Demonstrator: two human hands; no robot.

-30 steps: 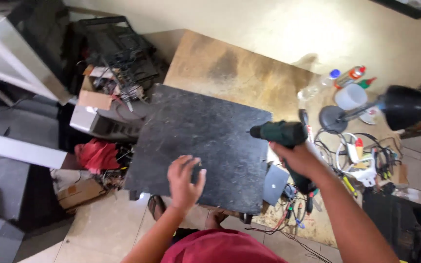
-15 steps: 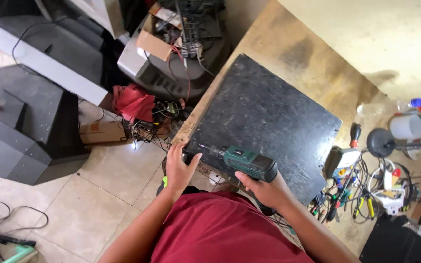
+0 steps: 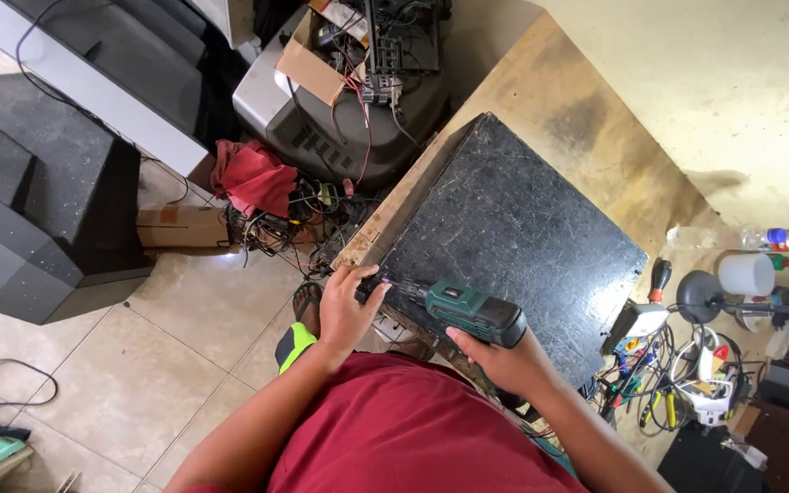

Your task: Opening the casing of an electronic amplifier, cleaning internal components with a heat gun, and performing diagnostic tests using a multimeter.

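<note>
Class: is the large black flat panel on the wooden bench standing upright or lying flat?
Lying flat: the scratched black flat panel rests broad face up across the wooden bench.

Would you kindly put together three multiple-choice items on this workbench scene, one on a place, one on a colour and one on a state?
1. Where does the large black panel lie?
A. On the tiled floor
B. On the wooden workbench
C. On top of the old television

2. What colour is the body of the cordless drill?
A. Green and black
B. Orange
C. White

3. How is the drill held?
A. It lies on the panel untouched
B. Left hand alone
C. Right hand on the grip, left hand at the front end

Answers: 1 B, since the panel rests flat on the workbench, one corner near its edge. 2 A, since the housing is green with black parts. 3 C, since the right hand wraps the grip while the left hand's fingers close round the drill's nose at the panel's near corner.
</note>
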